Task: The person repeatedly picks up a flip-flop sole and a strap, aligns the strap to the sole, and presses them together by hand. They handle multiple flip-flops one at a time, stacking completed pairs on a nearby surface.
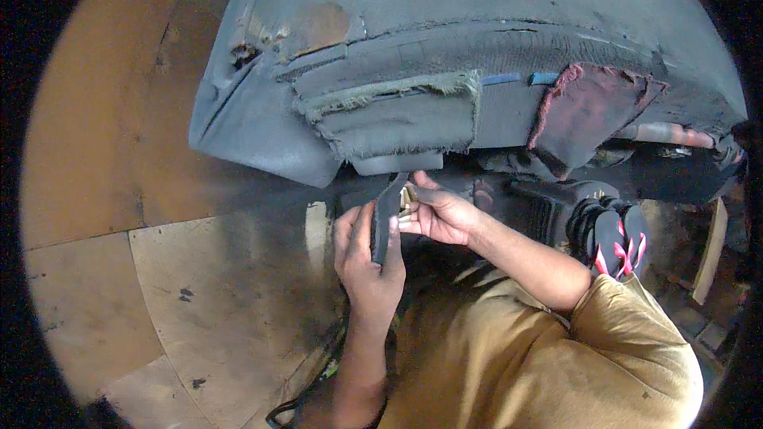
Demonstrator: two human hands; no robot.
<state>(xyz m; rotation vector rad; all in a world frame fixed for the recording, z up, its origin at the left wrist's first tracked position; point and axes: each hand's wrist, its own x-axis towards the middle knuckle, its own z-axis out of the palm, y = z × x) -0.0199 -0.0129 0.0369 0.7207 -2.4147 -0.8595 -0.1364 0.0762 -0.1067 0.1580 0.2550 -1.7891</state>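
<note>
My left hand (368, 252) is closed round a dark flip-flop sole (385, 222), which stands on edge below the front of a dust-covered bench. Its thumb lies along the side facing my right hand, and its fingers wrap the other side. My right hand (442, 210) is closed at the upper part of the same sole, fingers bent around a small pale yellow piece (407, 200). What that piece is cannot be made out. Most of the sole's face is turned away from view.
The grey, dusty bench (509, 0) spans the far side, with a frayed grey cloth (397, 115) and a dusty red cloth (592, 111) hanging over its front. Black flip-flops with pink straps (612, 238) are stacked at the right. Worn brown boards (103, 151) lie at the left.
</note>
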